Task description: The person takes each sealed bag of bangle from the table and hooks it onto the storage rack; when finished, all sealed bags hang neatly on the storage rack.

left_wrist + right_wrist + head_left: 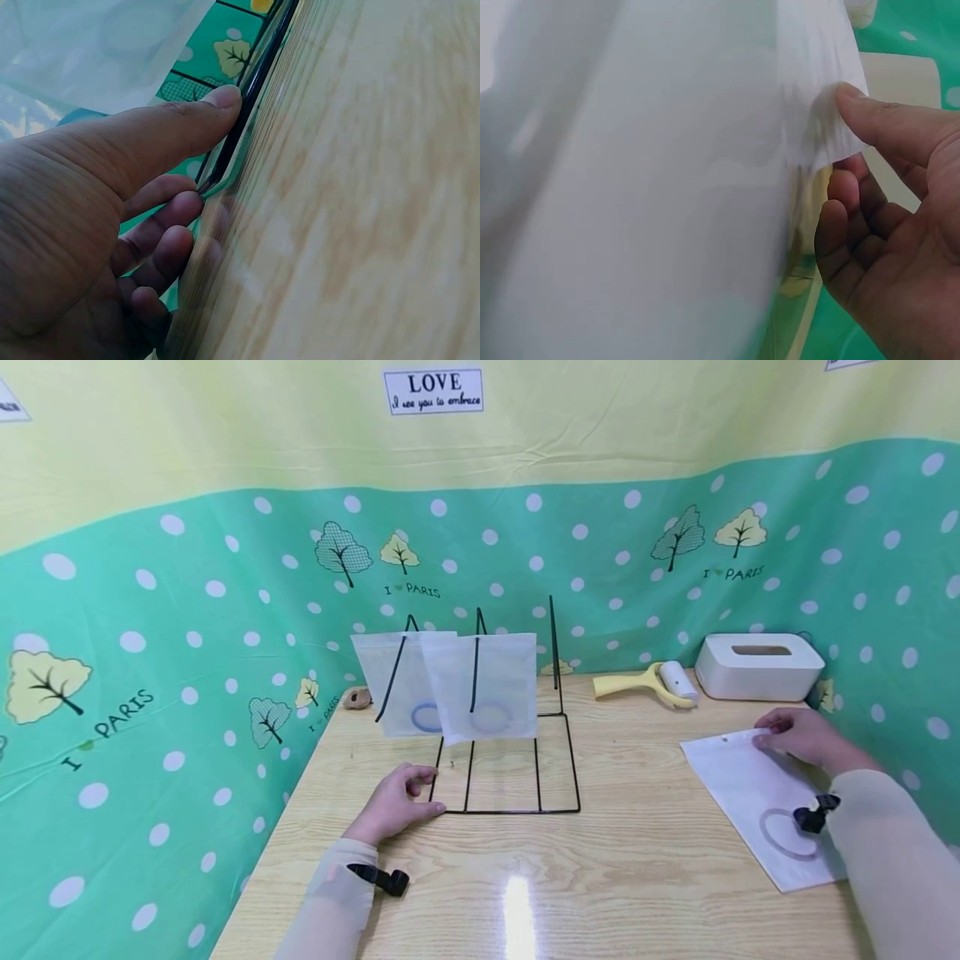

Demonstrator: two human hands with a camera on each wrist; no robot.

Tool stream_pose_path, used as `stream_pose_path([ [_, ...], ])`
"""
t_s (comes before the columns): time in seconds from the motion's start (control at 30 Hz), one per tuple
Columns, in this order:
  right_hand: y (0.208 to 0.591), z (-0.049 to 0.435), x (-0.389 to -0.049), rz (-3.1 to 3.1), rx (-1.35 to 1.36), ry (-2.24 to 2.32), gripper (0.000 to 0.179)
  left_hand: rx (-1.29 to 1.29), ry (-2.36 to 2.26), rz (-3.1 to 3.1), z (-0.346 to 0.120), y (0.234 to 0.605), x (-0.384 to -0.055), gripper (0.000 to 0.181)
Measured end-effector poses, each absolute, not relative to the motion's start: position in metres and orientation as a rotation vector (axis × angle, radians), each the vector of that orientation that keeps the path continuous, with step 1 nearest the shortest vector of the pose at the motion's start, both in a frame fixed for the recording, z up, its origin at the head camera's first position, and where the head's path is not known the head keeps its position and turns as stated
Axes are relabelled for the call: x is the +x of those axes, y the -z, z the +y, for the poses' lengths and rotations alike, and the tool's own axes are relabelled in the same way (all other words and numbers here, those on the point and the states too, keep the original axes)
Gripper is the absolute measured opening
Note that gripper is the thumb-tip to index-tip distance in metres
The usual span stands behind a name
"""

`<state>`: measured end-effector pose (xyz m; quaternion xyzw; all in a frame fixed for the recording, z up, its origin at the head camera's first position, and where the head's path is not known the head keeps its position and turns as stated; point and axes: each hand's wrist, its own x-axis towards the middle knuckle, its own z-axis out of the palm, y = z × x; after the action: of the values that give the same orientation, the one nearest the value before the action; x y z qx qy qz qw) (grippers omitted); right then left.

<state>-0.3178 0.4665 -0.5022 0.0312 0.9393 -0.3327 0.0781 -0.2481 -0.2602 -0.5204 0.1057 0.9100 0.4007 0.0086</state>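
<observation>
A black wire display rack [517, 812] lies with its base on the wooden table, its hook arms rising at the back. My left hand [396, 803] holds the base's near left corner; in the left wrist view the thumb [214, 101] lies against the black wire [251, 101]. Over to the right, my right hand [806, 739] pinches the top edge of a frosted plastic zip bag [738, 785] with a pale ring shape showing at its lower part. Two similar bags hang on the rack: a left one [386, 668] with a blue ring and a front one [510, 672] with a paler ring.
At the back right stand a white tissue box [757, 672] and a yellow-handled lint roller [630, 682]. A small brown object [357, 697] sits at the back left. Green dotted cloth [217, 652] borders the table behind and on both sides.
</observation>
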Motion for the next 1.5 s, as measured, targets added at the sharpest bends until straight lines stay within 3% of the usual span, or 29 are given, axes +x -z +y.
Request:
stream_pose_path([
  [0.27,0.496,0.466,-0.305,2.878,0.061,1.107,0.037,0.324,-1.254,2.837,-0.260,0.519,-0.247,0.065],
  [1.1,0.420,0.437,-0.260,3.040,-0.052,1.408,0.029,0.344,-1.245,2.848,-0.260,0.522,-0.247,0.065],
  [1.37,0.405,0.424,-0.251,3.095,0.008,1.477,0.036,0.326,-1.247,2.848,-0.260,0.521,-0.247,0.066],
  [1.5,0.392,0.418,-0.243,3.112,-0.057,1.424,0.029,0.323,-1.242,2.850,-0.260,0.520,-0.246,0.066],
])
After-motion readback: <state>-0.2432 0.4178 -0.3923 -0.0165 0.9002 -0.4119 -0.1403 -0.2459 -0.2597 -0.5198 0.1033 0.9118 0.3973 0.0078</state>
